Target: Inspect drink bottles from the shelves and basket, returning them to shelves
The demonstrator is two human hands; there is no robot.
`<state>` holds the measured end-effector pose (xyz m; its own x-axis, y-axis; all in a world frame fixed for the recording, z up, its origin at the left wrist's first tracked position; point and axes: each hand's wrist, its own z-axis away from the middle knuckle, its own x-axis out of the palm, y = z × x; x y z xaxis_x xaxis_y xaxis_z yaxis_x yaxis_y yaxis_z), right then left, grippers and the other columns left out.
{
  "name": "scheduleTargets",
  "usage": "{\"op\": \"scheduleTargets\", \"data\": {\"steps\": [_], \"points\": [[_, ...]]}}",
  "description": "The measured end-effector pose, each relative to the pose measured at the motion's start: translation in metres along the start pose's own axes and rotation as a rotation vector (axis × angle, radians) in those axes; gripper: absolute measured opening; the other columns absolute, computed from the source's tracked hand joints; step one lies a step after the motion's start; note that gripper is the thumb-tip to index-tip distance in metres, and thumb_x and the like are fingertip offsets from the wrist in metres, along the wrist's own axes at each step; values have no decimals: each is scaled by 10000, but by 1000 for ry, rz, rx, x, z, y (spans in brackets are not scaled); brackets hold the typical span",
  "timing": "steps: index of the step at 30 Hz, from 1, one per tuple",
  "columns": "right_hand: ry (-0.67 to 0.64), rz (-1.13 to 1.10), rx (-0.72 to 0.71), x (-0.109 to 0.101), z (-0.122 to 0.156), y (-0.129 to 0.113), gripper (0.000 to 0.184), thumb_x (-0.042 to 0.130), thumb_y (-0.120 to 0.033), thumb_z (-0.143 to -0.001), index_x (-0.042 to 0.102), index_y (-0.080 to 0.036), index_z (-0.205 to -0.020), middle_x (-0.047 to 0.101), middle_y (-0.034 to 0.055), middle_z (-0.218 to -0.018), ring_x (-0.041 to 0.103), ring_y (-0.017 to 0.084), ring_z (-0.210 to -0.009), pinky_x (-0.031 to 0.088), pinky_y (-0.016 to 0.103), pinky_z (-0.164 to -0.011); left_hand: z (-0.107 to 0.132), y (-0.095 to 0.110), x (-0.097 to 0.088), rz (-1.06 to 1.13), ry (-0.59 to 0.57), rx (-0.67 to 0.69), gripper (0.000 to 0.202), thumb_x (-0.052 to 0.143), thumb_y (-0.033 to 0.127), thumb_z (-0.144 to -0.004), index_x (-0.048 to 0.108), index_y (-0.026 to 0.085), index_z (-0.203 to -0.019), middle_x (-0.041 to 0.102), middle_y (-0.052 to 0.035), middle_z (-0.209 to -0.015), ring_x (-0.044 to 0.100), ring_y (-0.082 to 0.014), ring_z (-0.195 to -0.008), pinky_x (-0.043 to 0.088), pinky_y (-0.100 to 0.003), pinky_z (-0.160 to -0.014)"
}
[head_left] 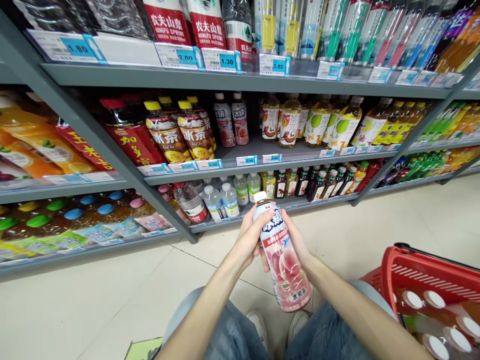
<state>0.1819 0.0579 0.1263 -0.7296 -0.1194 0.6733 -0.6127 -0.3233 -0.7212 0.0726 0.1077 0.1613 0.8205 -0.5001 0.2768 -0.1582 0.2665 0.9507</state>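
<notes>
I hold a pink peach-drink bottle (284, 260) with a white cap upright in front of me, above my knees. My left hand (252, 239) wraps its upper part from the left, fingers closed round it. My right hand (298, 241) grips the same bottle from behind and the right. Two matching pink bottles (232, 120) stand on the middle shelf ahead.
Grey store shelves (240, 80) full of drink bottles run across the view. A red shopping basket (431, 272) with several white-capped bottles sits at my right. Beige tiled floor (93, 305) lies to the left; my jeans and white shoes are below.
</notes>
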Motion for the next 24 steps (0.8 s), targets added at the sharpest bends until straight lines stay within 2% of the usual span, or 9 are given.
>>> {"op": "scheduleTargets", "data": {"steps": [2, 5, 6, 8, 11, 17, 19, 21, 24], "points": [[103, 46, -15, 0, 1, 0, 821, 311, -827, -873, 677, -101, -988, 681, 112, -703, 674, 245, -633, 579, 357, -563, -3, -3, 0, 22, 46, 59, 526, 717, 544, -784, 621, 201, -1172, 617, 27, -764, 471, -54, -448, 305, -142, -318], [258, 320, -230, -2, 4, -6, 682, 425, -742, -918, 690, -138, -1089, 727, 100, -891, 699, 245, -864, 582, 367, -791, -7, -4, 0, -18, 92, 256, 429, 764, 442, -773, 640, 172, -1082, 672, -19, -909, 625, -116, -759, 514, -174, -649], [275, 447, -325, -4, 5, -8, 616, 456, -695, -939, 689, -159, -1134, 730, 91, -989, 685, 244, -966, 554, 370, -887, -8, -4, 0, -68, 98, 334, 394, 768, 414, -776, 643, 164, -1054, 684, -34, -949, 636, -138, -839, 522, -204, -752], [243, 642, -449, -9, 6, -13, 526, 480, -622, -970, 670, -202, -1224, 693, 71, -1189, 622, 243, -1148, 464, 383, -1042, -10, -4, 0, -179, 112, 455, 324, 751, 383, -798, 650, 153, -1003, 696, -54, -980, 634, -162, -903, 502, -240, -841], [158, 682, -441, -15, 7, -19, 519, 470, -601, -985, 620, -235, -1321, 628, 63, -1337, 557, 246, -1260, 383, 409, -1129, -11, -6, 3, -243, 167, 496, 287, 725, 386, -818, 662, 146, -963, 694, -58, -950, 627, -175, -894, 481, -256, -836], [106, 698, -306, -12, 13, -21, 537, 505, -576, -975, 565, -218, -1370, 588, 95, -1389, 529, 262, -1300, 373, 450, -1143, -9, -11, 7, -82, 235, 318, 342, 682, 483, -836, 685, 148, -905, 684, -46, -886, 607, -182, -855, 454, -264, -784], [88, 842, -303, -9, 16, -17, 614, 682, -473, -882, 502, -207, -1406, 583, 109, -1379, 566, 271, -1243, 439, 444, -1082, -7, -9, 6, -25, 224, 299, 331, 702, 474, -811, 683, 152, -885, 674, -35, -865, 599, -179, -837, 446, -262, -762], [141, 1050, -309, -8, 18, -13, 748, 806, -320, -743, 474, -194, -1401, 614, 114, -1316, 610, 277, -1153, 498, 430, -1000, -4, -6, 4, 6, 196, 300, 309, 725, 445, -779, 681, 153, -872, 657, -23, -837, 585, -172, -803, 437, -259, -727], [237, 1250, -298, -8, 18, -8, 643, 773, -241, -723, 522, -175, -1311, 674, 98, -1163, 656, 260, -1013, 540, 411, -913, 0, -4, 1, -54, 148, 349, 264, 741, 384, -729, 692, 145, -828, 625, -15, -795, 547, -157, -737, 410, -261, -675]]}}
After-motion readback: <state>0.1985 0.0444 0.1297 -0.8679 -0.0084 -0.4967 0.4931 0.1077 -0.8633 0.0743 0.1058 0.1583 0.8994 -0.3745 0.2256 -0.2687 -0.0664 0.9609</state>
